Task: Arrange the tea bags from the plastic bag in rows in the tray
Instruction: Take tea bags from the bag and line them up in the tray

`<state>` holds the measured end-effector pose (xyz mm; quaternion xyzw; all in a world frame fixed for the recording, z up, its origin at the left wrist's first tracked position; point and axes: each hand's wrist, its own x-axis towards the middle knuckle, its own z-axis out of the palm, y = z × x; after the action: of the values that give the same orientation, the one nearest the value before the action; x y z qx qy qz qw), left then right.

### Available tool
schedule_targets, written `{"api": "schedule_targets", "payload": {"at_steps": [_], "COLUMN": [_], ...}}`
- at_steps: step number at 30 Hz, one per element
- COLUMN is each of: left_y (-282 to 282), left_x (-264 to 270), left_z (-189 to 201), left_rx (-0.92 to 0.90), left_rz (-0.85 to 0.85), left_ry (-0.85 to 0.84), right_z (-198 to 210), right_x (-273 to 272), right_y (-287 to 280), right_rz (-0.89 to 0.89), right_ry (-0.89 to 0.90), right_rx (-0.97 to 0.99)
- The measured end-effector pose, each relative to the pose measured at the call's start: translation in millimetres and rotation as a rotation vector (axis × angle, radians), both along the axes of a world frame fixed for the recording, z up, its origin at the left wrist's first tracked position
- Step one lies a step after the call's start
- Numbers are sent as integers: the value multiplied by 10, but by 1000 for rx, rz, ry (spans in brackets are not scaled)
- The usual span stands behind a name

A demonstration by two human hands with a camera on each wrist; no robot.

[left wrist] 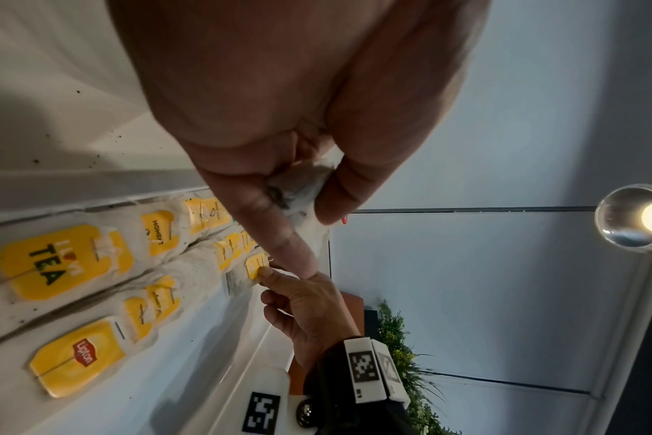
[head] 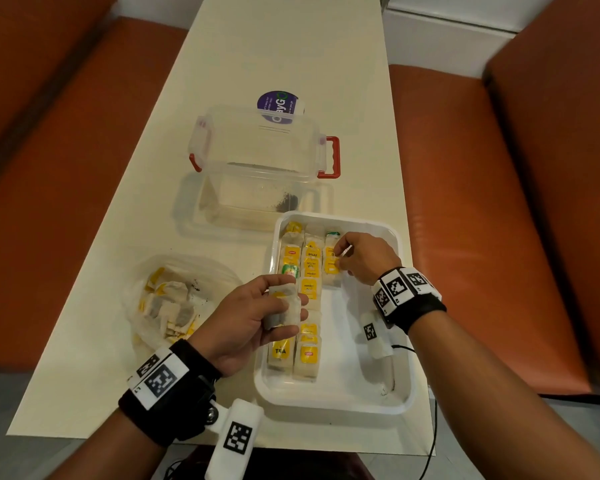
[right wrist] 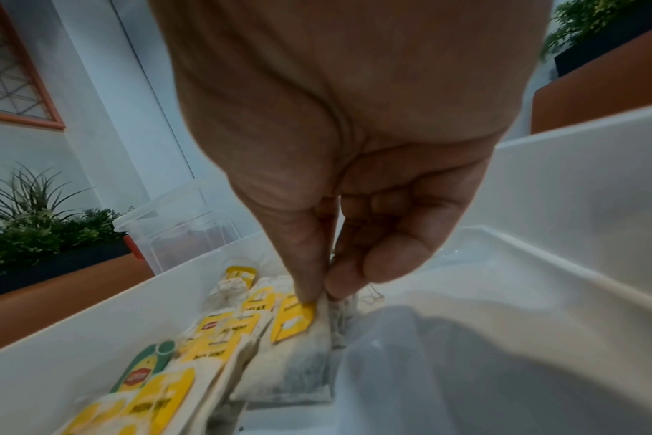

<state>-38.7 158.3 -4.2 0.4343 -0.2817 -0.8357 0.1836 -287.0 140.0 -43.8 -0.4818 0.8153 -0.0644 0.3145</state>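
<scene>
The white tray (head: 361,375) sits at the table's near right, with yellow-tagged tea bags (head: 309,289) lying in rows along its left half. My left hand (head: 290,303) hovers over the tray's left side and grips a white tea bag (head: 286,311); the left wrist view shows that bag (left wrist: 298,191) pinched between thumb and fingers. At the far end of the third row, my right hand (head: 338,254) pinches the top of a tea bag (head: 331,268). Seen from the right wrist, thumb and index (right wrist: 319,294) hold this bag (right wrist: 298,362) by its tag end. The plastic bag (head: 174,303) on the left holds several more tea bags.
A clear lidded container with red handles (head: 257,161) stands behind the tray, and a purple round lid (head: 278,103) lies beyond it. Orange bench seats (head: 482,220) flank the narrow cream table (head: 118,341). The tray's right half (right wrist: 540,294) is bare.
</scene>
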Motion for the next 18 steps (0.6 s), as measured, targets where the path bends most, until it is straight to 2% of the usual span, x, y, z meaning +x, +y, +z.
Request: {"api": "schedule_targets", "payload": {"at_steps": [7, 18], "left_y": [-25, -28], "left_x": [-11, -34], "left_z": [8, 45], "left_rx": [75, 70], "left_rz": [28, 24], "left_ry": [70, 73], "right_z": [-8, 36], "right_x": [-27, -17], "right_y": [0, 98], "right_rz": [-23, -42], "right_ry": [-6, -17], "right_rx": [-10, -122]}}
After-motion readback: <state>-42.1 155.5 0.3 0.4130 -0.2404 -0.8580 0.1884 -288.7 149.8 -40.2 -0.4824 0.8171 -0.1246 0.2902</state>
